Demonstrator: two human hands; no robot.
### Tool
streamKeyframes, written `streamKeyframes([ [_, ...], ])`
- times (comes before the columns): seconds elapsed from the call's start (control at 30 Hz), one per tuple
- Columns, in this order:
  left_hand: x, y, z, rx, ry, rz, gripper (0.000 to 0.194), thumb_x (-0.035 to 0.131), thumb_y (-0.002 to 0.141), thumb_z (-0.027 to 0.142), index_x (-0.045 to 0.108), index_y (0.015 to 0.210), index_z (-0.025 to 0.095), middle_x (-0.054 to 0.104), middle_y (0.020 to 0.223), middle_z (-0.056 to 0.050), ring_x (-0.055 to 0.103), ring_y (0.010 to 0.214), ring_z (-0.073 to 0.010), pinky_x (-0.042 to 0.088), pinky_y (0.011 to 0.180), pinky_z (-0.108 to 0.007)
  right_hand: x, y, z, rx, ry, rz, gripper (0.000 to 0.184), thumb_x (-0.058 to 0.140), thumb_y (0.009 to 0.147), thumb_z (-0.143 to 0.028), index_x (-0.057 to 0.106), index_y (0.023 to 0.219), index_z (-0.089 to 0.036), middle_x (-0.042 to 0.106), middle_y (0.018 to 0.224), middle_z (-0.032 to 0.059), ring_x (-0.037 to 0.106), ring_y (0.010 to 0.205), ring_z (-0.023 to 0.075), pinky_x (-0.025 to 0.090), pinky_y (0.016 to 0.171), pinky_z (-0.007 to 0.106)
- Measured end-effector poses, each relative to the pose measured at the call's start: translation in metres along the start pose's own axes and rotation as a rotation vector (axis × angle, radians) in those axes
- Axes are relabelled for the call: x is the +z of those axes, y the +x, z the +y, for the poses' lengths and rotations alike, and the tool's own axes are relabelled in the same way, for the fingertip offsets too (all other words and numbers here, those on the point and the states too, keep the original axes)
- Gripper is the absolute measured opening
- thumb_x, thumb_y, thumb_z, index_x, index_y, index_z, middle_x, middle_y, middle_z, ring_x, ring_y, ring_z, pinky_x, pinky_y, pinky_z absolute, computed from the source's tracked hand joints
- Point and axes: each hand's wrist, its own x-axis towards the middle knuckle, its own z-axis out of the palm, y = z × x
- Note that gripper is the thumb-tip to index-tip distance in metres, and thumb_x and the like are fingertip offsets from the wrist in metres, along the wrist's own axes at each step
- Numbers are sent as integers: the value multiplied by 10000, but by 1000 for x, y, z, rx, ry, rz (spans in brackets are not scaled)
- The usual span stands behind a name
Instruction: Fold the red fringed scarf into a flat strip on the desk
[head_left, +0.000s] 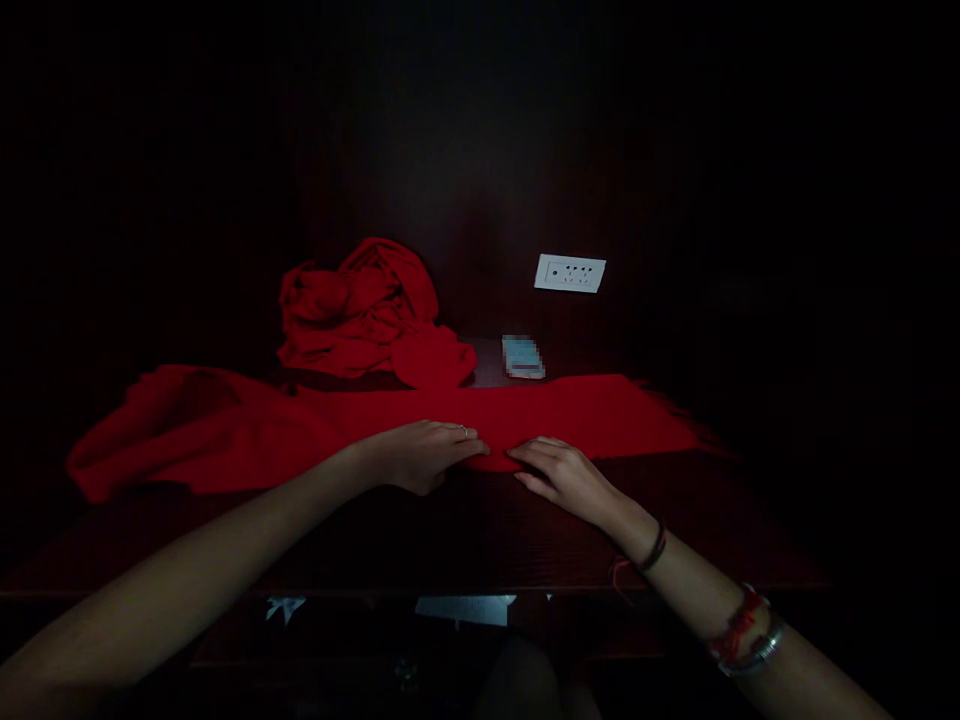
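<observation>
A long red scarf lies stretched across the dark table, with fringe at its right end and a rumpled left end. My left hand, a ring on one finger, rests on the scarf's near edge with its fingers stretched to the right. Just right of it, my right hand lies on the same edge, fingers extended and slightly apart. The fingertips of both hands almost meet. Neither hand visibly grips the cloth, though the left thumb is hidden. Behind the scarf sits a bundled heap of red cloth.
A small blurred, pale blue item lies behind the scarf. On the back wall is a white socket panel. The dark table ends at a front edge, with papers visible below it. The surroundings are very dark.
</observation>
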Motion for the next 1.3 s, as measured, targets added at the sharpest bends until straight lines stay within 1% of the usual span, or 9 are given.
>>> streamKeyframes([
  [0.13,4,-10,-7,-5,-128,-21,692,418,628,42,229,1265,236,326,1290,-41,332,1152,-168,308,916,-269,2,0,1,0,-17,2,257,407,824,-229,526,1040,-157,592,941,73,527,879,158,415,800,316],
  [0.33,0,-13,-9,27,-191,-48,757,402,606,6,180,1282,265,305,1291,-26,358,1119,-146,343,883,-243,1,0,5,17,-48,14,247,401,818,-168,522,1032,-146,586,927,69,516,872,148,398,804,295],
  [0.43,2,-9,-8,-14,-153,-12,633,420,663,56,264,1247,245,370,1242,-36,398,1083,-157,356,861,-252,1,1,5,1,-83,13,224,399,824,-180,538,998,-156,584,900,60,512,851,144,393,791,288],
  [0.57,5,-4,-3,-66,-64,34,420,459,755,254,380,1163,201,464,1142,-59,462,1010,-185,370,827,-273,4,3,3,3,-156,20,202,392,835,-208,573,912,-161,580,815,53,511,774,142,398,728,277],
  [0.73,5,0,3,-125,94,64,363,408,768,146,416,1126,210,504,1064,-52,512,899,-158,399,687,-230,5,3,2,29,-176,73,215,376,844,-219,579,875,-154,568,775,55,502,741,142,395,711,267],
  [0.87,6,3,7,-157,180,118,207,343,840,229,503,964,189,543,928,-43,530,807,-155,389,582,-228,6,1,4,31,-165,87,212,375,844,-223,574,873,-156,566,779,55,499,744,143,394,710,265],
  [0.93,7,4,10,-152,192,130,214,319,860,258,520,886,186,549,867,-32,533,762,-143,373,549,-220,7,1,5,21,-167,81,208,377,844,-228,571,880,-161,567,786,54,499,747,144,391,713,267],
  [1.07,6,6,15,-140,190,127,234,299,874,215,523,817,177,546,811,-23,526,704,-121,348,523,-208,8,2,2,8,-192,74,195,391,839,-241,562,895,-164,566,785,50,496,736,142,379,704,266],
  [1.3,9,6,16,-147,163,104,217,306,868,207,516,831,170,542,848,-33,525,729,-137,353,529,-218,7,3,-4,14,-292,46,216,375,844,-216,560,747,-162,542,695,37,463,647,129,338,636,249],
])
